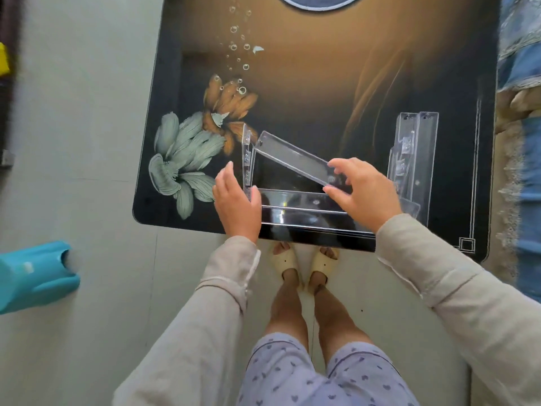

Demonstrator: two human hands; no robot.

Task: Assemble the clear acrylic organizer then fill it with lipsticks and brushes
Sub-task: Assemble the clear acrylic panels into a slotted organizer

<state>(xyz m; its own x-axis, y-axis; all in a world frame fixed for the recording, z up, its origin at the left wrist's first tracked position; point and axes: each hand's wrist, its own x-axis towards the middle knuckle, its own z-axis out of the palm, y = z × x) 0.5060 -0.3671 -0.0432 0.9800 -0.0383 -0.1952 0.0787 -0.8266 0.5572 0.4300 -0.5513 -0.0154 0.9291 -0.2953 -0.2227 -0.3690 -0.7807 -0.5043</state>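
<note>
A partly built clear acrylic organizer stands near the table's front edge: an upright side panel [247, 158] at the left and a flat base piece [301, 210] in front. My left hand [237, 202] holds the side panel's lower end, fingers around it. My right hand [361, 190] pinches the right end of a long clear strip [292, 156], which slants from the side panel's top down to the right. More clear acrylic pieces [415, 159] lie stacked at the right. No lipsticks or brushes are in view.
The dark glass table [307, 83] carries a printed flower pattern. A teal plastic object [35, 276] sits on the floor at the left. A blue patterned fabric [521, 54] lies along the table's right side. My feet in slippers stand under the front edge.
</note>
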